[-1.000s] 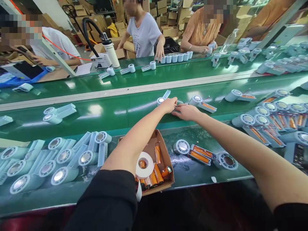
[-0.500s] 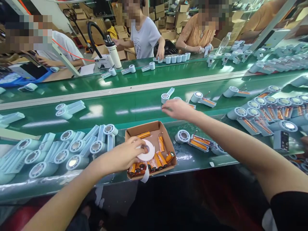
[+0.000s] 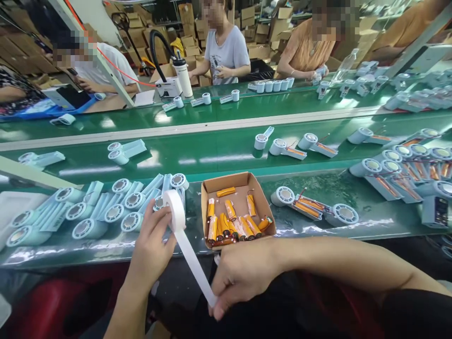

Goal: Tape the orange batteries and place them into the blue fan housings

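My left hand point(image 3: 150, 252) grips a white tape roll point(image 3: 175, 209) held upright near the bench's front edge. A strip of tape point(image 3: 194, 266) runs from the roll down to my right hand point(image 3: 240, 275), which pinches its free end below the bench edge. Just behind my hands sits an open cardboard box point(image 3: 237, 182) holding several orange battery cells point(image 3: 233, 223). Pale blue fan housings point(image 3: 106, 207) lie in a pile left of the box.
More fan housings with orange batteries point(image 3: 310, 207) lie right of the box and further right point(image 3: 406, 169). A green conveyor belt point(image 3: 212, 155) carries single units point(image 3: 282, 147). Three people work across the belt, among cardboard cartons; a black hose tool point(image 3: 183, 77) stands there.
My left hand lifted the tape roll out of the box and brought it toward me. My right hand came back from the belt and pulled out a strip of tape.
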Demonstrator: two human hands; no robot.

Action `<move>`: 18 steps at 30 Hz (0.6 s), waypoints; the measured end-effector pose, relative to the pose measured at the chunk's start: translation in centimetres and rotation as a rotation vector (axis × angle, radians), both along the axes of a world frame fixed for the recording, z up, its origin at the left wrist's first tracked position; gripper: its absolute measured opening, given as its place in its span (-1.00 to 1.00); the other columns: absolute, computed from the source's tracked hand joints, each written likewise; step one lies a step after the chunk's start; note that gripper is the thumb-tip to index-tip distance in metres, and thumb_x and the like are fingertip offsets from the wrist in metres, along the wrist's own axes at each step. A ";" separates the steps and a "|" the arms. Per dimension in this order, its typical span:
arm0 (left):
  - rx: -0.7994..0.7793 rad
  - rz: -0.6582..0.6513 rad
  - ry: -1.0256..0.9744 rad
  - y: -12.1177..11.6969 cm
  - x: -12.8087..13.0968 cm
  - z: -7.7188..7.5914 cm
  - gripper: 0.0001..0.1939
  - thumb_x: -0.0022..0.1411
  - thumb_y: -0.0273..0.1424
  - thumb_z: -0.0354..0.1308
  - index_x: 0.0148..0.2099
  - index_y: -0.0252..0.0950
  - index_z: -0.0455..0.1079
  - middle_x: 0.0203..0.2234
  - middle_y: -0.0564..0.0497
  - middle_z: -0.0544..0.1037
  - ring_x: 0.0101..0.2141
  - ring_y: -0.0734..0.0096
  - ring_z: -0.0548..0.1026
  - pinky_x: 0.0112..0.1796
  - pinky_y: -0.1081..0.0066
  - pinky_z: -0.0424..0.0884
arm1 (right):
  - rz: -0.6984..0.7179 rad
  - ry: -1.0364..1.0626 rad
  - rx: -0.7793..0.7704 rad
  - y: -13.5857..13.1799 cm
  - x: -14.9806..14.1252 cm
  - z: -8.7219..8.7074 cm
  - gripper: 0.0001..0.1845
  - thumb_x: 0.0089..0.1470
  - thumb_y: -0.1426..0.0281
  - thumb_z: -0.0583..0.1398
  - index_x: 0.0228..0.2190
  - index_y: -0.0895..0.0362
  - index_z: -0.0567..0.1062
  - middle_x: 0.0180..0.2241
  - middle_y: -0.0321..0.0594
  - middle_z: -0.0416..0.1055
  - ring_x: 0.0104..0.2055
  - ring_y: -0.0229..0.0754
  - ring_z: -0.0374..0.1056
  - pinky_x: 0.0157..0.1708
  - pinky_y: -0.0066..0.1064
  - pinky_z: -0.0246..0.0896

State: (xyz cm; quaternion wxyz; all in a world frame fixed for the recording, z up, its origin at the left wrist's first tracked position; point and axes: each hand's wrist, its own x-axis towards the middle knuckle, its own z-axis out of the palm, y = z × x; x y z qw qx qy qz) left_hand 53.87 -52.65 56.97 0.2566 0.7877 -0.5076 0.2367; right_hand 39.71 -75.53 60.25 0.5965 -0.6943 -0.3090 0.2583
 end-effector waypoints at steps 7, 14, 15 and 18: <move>-0.010 -0.097 -0.226 2.0 -1.3 1.0 -0.60 0.29 -0.78 0.21 0.07 -0.30 0.51 -0.02 -0.16 0.63 0.44 -0.26 0.26 0.28 -0.25 0.50 | -0.607 -0.418 -1.051 -7.0 7.2 -1.4 -0.66 0.39 0.55 0.18 0.09 0.18 0.64 0.10 0.05 0.63 0.17 0.04 0.57 0.16 -0.22 0.43; -0.008 -0.188 -0.244 1.2 -3.2 1.6 -0.54 0.23 -0.77 0.31 0.10 -0.27 0.52 -0.13 -0.05 0.64 0.46 -0.23 0.21 0.18 -0.19 0.64 | -0.574 -0.401 -1.144 -8.3 7.6 -4.0 -0.73 0.33 0.60 0.19 -0.06 0.26 0.68 0.05 0.18 0.60 0.14 0.15 0.56 0.12 -0.18 0.44; 0.009 -0.214 -0.231 1.1 -3.4 1.7 -0.54 0.25 -0.76 0.31 0.11 -0.28 0.51 -0.12 -0.05 0.64 0.48 -0.21 0.17 0.18 -0.11 0.66 | -0.590 -0.391 -1.130 -8.6 7.2 -3.8 -0.75 0.32 0.57 0.22 -0.06 0.25 0.68 0.04 0.16 0.61 0.12 0.13 0.57 0.11 -0.19 0.44; 0.081 -0.274 -0.199 0.9 -3.8 2.0 -0.53 0.26 -0.79 0.26 0.13 -0.30 0.52 -0.09 -0.04 0.63 0.53 -0.13 0.04 0.20 0.07 0.66 | -0.689 -0.356 -1.010 -9.7 5.5 -2.7 -0.65 0.42 0.46 0.13 0.10 0.20 0.61 -0.02 0.04 0.66 0.02 0.01 0.59 0.04 -0.24 0.46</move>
